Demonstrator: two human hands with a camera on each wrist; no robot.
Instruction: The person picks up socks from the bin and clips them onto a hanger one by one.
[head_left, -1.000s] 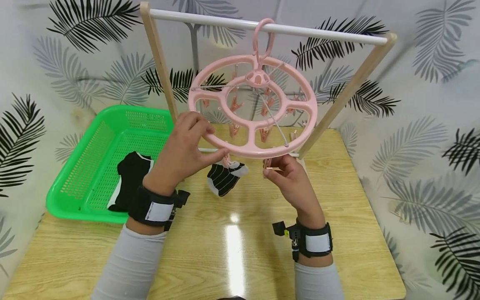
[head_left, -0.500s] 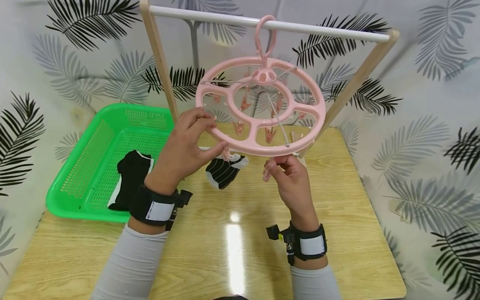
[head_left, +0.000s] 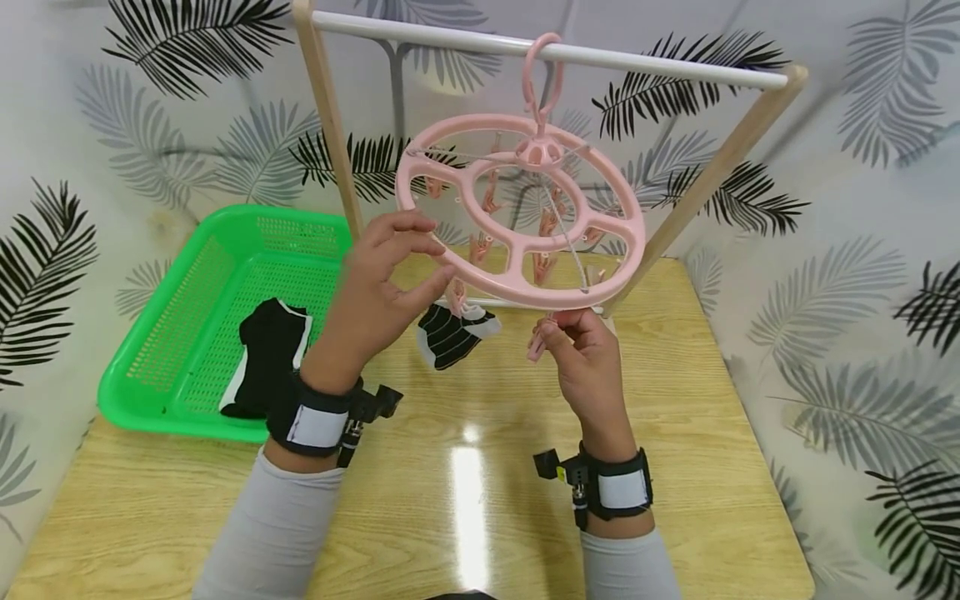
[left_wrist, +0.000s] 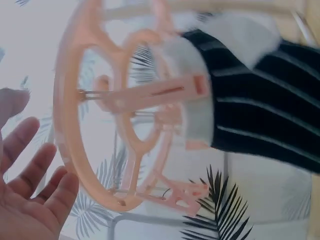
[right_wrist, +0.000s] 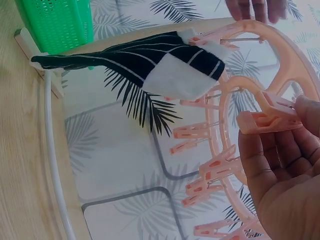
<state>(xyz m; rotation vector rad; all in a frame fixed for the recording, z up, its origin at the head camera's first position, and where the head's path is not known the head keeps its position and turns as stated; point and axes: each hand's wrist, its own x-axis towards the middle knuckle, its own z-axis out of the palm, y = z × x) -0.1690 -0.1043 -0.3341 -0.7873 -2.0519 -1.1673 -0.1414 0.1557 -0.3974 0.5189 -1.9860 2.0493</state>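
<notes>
A pink round clip hanger (head_left: pixel 520 302) hangs by its hook from a white rail. At its left rim my left hand (head_left: pixel 378 287) has its fingers loosely spread; in the left wrist view they lie beside the rim, gripping nothing. With thumb and fingers, my right hand (head_left: pixel 588 358) pinches a pink clothespin (right_wrist: pixel 267 117) under the front right of the rim. A black striped sock (head_left: pixel 450 335) with white parts hangs from another clothespin (left_wrist: pixel 155 93) near my left hand. Several more pink clothespins dangle from the hanger.
A green basket (head_left: pixel 138 350) stands at the left with a black and white cloth piece (head_left: pixel 272 358) in it. The white rail (head_left: pixel 450 35) rests on wooden posts (head_left: pixel 720 171) on either side. Everything stands on a wooden table (head_left: pixel 675 433) before a leaf-patterned backdrop.
The hanger has shifted slightly right and tilted. My right hand has changed its hold on the clothespin, which now points down more. My left fingers have come away from the rim.
</notes>
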